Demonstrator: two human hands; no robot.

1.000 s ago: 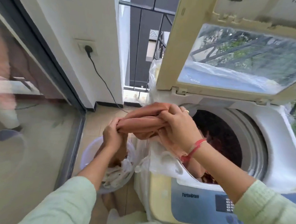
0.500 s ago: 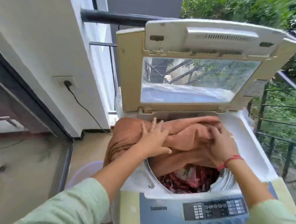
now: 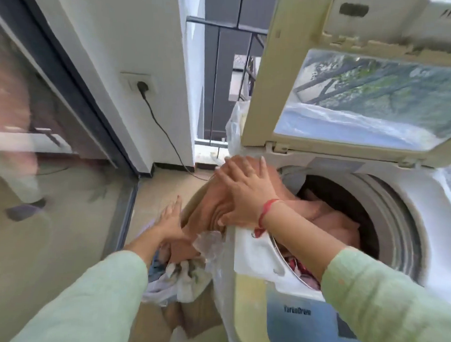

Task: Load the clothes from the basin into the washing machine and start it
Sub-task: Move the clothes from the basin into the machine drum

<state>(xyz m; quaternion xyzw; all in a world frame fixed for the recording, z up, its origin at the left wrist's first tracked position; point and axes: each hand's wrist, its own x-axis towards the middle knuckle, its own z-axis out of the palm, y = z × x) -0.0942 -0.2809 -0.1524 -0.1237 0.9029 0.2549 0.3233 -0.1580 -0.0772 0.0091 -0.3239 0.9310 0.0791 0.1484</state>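
A long orange-brown cloth (image 3: 331, 215) drapes from the basin, over the washing machine's left rim, into the drum. My right hand (image 3: 244, 190) lies flat on it at the rim, fingers spread, thumb under a fold. My left hand (image 3: 171, 220) reaches down beside the machine with fingers extended, touching the cloth's hanging part (image 3: 204, 209) above the basin. The basin (image 3: 158, 290) on the floor holds white and blue clothes; its rim is mostly hidden. The top-loading washing machine (image 3: 419, 233) stands with its lid (image 3: 374, 100) raised. Red patterned clothes (image 3: 300, 269) lie in the drum.
A wall socket with a black cable (image 3: 159, 123) is on the white wall to the left. A glass sliding door (image 3: 50, 161) fills the left side. A balcony railing (image 3: 224, 66) stands behind the machine. The control panel (image 3: 298, 313) is at the machine's front.
My left hand has left the cloth on the machine's top and dropped toward the basin. My right hand has shifted left onto the cloth at the rim. The view has swung left and down.
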